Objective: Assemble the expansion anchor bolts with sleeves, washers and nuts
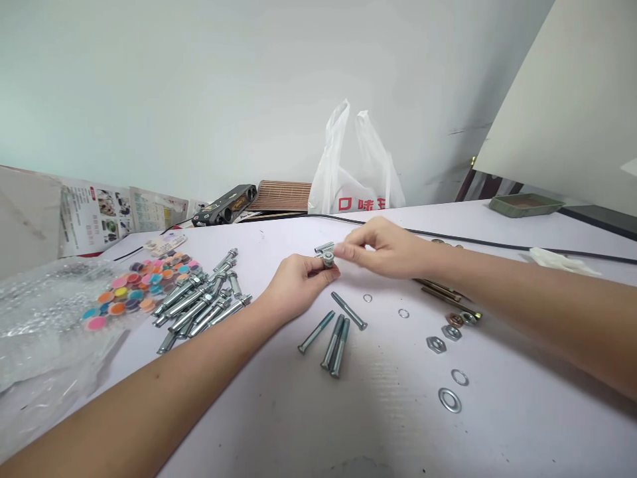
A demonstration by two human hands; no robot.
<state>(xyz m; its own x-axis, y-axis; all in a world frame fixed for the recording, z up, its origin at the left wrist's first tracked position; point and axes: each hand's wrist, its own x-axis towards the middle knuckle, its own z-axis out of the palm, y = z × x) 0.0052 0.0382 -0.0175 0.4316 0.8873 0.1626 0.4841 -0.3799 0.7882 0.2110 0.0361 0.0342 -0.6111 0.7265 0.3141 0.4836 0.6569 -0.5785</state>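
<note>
My left hand (293,282) is closed, thumb and fingers pinching an expansion bolt (328,259) whose nut end faces me. My right hand (381,249) is beside it, thumb and forefinger drawn together at the bolt's end; whether something small is between them is hidden. Behind the held bolt lie some short metal sleeves (324,247), partly covered by the fingers. Several loose bolts with flared heads (333,342) are on the table just below my hands. To the left is a heap of assembled expansion bolts (199,305).
At right lie hex nuts (436,344), flat washers (450,400), spring washers (403,313) and brassy bolts (438,289). Colourful discs (142,282) and clear plastic wrap (44,318) cover the left. A white bag (355,172), a black cable (478,243) and a green tray (525,206) are farther back.
</note>
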